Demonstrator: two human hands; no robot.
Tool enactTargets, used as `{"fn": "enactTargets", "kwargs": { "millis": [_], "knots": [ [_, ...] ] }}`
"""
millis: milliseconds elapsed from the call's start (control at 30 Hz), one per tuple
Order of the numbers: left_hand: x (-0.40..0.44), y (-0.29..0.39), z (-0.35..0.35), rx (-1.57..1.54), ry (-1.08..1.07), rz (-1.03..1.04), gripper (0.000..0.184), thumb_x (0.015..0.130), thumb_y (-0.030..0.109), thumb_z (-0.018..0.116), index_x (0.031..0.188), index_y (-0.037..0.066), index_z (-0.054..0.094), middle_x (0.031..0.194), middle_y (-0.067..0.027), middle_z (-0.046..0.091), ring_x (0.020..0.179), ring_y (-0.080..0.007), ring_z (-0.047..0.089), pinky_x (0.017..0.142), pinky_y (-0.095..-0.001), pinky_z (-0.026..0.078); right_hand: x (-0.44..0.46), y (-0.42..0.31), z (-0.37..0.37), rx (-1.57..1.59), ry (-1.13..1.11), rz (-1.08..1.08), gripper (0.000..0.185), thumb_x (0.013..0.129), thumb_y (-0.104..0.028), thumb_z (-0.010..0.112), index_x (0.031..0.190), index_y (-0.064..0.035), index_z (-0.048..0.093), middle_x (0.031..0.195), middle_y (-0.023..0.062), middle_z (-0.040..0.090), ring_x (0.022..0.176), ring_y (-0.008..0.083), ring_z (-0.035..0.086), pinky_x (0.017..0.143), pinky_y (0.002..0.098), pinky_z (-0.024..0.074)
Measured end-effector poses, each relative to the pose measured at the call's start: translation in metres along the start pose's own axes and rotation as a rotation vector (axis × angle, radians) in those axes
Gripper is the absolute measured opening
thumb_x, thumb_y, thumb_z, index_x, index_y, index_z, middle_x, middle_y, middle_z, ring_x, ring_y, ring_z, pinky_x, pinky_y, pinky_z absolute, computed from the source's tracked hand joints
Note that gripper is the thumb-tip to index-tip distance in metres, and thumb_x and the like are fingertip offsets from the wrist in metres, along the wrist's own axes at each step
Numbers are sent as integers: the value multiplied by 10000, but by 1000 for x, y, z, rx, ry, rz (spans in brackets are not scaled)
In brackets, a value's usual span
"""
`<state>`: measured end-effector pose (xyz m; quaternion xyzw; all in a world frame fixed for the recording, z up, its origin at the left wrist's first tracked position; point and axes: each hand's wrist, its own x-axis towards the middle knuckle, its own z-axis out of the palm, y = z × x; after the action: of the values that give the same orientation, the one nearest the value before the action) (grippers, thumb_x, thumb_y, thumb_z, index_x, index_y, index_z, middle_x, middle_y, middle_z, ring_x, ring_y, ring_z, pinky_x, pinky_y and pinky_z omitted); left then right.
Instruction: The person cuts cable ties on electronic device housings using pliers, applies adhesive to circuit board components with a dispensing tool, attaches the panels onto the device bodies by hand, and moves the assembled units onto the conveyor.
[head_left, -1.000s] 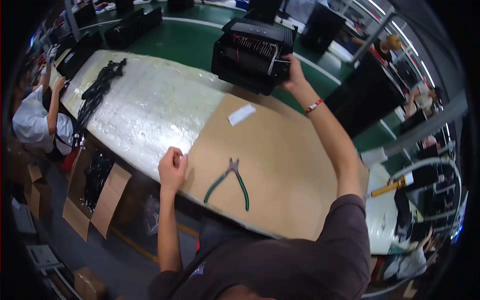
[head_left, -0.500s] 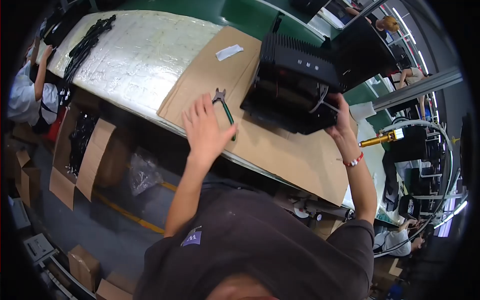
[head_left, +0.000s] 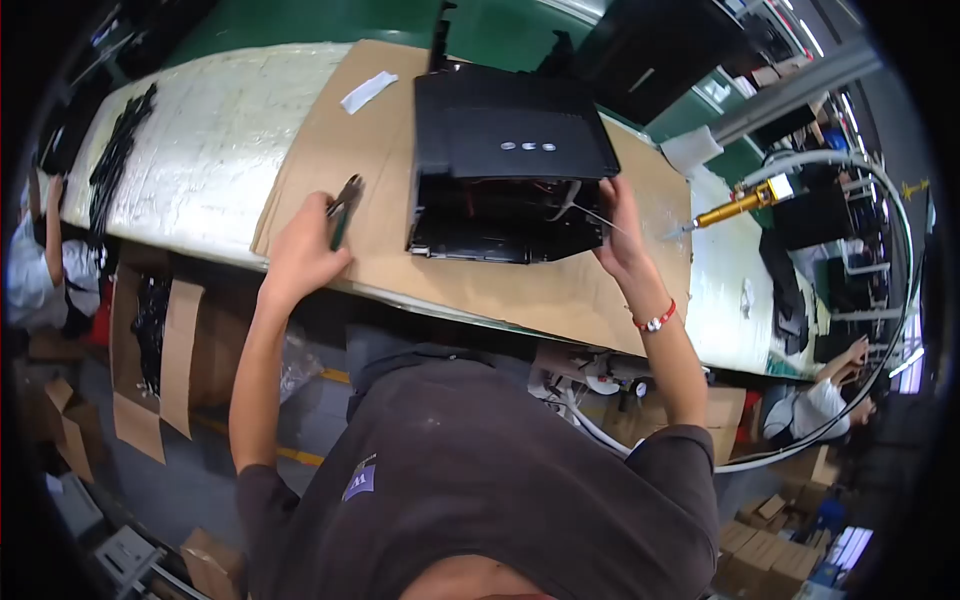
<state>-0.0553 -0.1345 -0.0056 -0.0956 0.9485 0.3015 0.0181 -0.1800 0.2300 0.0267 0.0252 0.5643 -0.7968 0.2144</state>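
A black appliance housing (head_left: 515,125) with three small light marks on its top panel sits on a cardboard sheet, its open side facing me. Inside it, a pale cable (head_left: 566,200) and dark parts show. My right hand (head_left: 622,232), with a red bracelet at the wrist, grips the housing's right edge; some fingers are hidden behind it. On the left, my left hand (head_left: 303,245) is closed around green-handled cutting pliers (head_left: 342,212), their jaws pointing up and away from me. Most of the handles are hidden by the hand.
The cardboard sheet (head_left: 390,250) covers part of a plastic-wrapped bench (head_left: 215,130). A white strip (head_left: 368,92) lies on the cardboard. Black cables (head_left: 118,165) lie far left. A gold screwdriver-like tool (head_left: 740,205) hangs at right. Open cartons (head_left: 180,350) stand below; other people work on both sides.
My left hand has gone from spread beside the pliers to closed around them, lifting and tilting them. The housing has turned and settled flatter, my right hand still on its edge. My view has shifted.
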Motion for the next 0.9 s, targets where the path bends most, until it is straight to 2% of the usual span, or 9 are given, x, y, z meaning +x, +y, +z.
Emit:
{"fn": "enactTargets", "kwargs": {
  "millis": [33, 100, 167, 233, 367, 433, 533, 667, 900],
  "knots": [
    [-2, -11, 6, 15, -10, 20, 582, 644, 106, 670, 1166, -21, 448, 1094, -208, 560, 956, -385, 585, 826, -411, 475, -7, -5, 0, 57, -54, -70, 489, 950, -433, 446, 1181, -19, 566, 1166, 77, 601, 1059, 179, 568, 949, 331, 432],
    [-11, -33, 26, -109, 402, 312, 504, 727, 12, 632, 1183, -17, 420, 1091, -170, 575, 926, -320, 629, 790, -390, 490, -28, 1, 0, 20, 21, -226, 515, 955, -442, 413, 1190, -3, 544, 1176, 84, 569, 1066, 173, 544, 963, 333, 401],
    [-31, -36, 45, -527, 550, 275, 467, 811, -59, 578, 1224, -8, 366, 1123, -157, 558, 923, -241, 634, 750, -342, 500, -53, 7, 3, -355, 114, -689, 405, 946, -334, 481, 1135, 17, 551, 1115, 92, 562, 974, 165, 557, 907, 320, 427],
    [-61, -4, 55, -660, 695, 151, 461, 854, -100, 522, 1253, -6, 310, 1089, -159, 555, 836, -185, 626, 729, -292, 496, -70, 16, 1, -454, 172, -745, 313, 921, -232, 529, 1102, 21, 556, 1083, 90, 558, 935, 155, 557, 874, 305, 437],
    [-107, 71, 60, -831, 104, 274, 390, 899, -44, 475, 1257, -18, 322, 1004, -122, 551, 756, -147, 574, 715, -261, 470, -73, 24, 6, -608, 263, -835, 195, 826, 46, 616, 1016, 21, 576, 1016, 75, 549, 831, 119, 551, 782, 249, 454],
    [-98, 98, 66, -1015, -381, 180, 337, 954, 90, 452, 1264, -18, 374, 1026, -114, 549, 834, -157, 559, 780, -277, 454, -66, 26, 11, -614, 245, -835, 154, 828, 70, 611, 972, 24, 583, 984, 76, 559, 821, 120, 553, 767, 243, 457],
    [-70, 123, 84, -1393, -724, -4, 401, 1007, 223, 374, 1326, -19, 405, 1144, -110, 561, 971, -169, 539, 916, -319, 425, -63, 28, 11, -589, 324, -883, 100, 839, 67, 608, 930, 31, 586, 946, 74, 569, 817, 117, 551, 750, 238, 455],
    [-44, 152, 94, -1402, -718, -94, 434, 1017, 229, 356, 1378, -10, 383, 1233, -86, 548, 1094, -158, 522, 972, -317, 401, -64, 25, 8, -650, 360, -901, 61, 843, 70, 604, 886, 30, 588, 898, 77, 578, 821, 130, 553, 742, 242, 454],
    [-31, 180, 104, -1419, -671, -115, 393, 1027, 248, 344, 1337, 20, 423, 1215, -65, 541, 1097, -140, 506, 969, -323, 394, -65, 30, 7, -602, 337, -894, 47, 844, 67, 602, 864, 26, 588, 884, 80, 581, 816, 141, 553, 736, 241, 450]
  ]
}}
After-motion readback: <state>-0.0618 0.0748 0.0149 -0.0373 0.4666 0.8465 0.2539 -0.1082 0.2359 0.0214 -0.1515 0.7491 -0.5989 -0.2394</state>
